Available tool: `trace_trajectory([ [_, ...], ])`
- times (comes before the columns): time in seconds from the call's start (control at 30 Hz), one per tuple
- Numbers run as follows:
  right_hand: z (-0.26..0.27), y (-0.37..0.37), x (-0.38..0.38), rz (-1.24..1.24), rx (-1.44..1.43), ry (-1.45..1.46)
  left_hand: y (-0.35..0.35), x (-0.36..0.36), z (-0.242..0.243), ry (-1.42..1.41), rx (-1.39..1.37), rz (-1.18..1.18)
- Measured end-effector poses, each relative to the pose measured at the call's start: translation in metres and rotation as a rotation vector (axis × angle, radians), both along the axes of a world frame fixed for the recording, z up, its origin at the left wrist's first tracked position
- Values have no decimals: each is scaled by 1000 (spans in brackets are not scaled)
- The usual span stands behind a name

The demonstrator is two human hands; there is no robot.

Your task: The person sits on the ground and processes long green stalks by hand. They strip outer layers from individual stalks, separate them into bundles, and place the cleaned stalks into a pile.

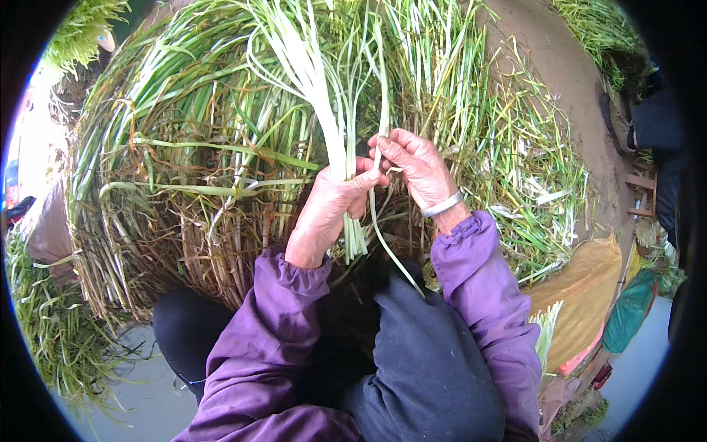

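My left hand [337,204] is closed around a bunch of pale green-and-white stalks [331,130], which look like garlic shoots or a similar allium. Their leafy tops fan out away from me and their cut-looking white ends stick out below the fist. In my right hand [420,166], thumb and fingers pinch a single long stalk [384,105]. Its thin lower end hangs in a curve down to my dark-clad knee, and my left thumb is close against it. Directly beyond both hands lies a large heap of unsorted stalks [182,143] with brown, dry outer leaves.
More loose stalks and peelings [525,166] spread to the right. A yellow-brown sack [585,276] lies at lower right, beside a green bag [629,309]. Leafy waste [49,320] covers the left floor. Another person's dark-clothed leg [660,127] shows at the right edge.
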State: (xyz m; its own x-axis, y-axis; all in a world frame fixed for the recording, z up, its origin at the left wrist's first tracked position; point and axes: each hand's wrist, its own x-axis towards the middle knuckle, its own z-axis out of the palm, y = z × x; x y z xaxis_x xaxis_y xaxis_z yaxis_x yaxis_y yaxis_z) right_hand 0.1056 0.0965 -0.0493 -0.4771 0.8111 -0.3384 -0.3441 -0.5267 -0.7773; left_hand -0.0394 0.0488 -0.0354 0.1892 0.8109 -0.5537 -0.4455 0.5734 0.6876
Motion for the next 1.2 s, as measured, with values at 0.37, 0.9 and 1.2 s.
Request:
trace_trajectory([
  [0.37, -11, -21, 2, -210, 61, -219, -3, 7, -9, 220, 60, 16],
  [0.9, 32, -53, 129, 240, 821, -1666, 3, 3, 4, -336, 172, 106],
  [1.2, 37, -98, 66, 544, 237, -538, 5, 3, 9, -284, 166, 78],
])
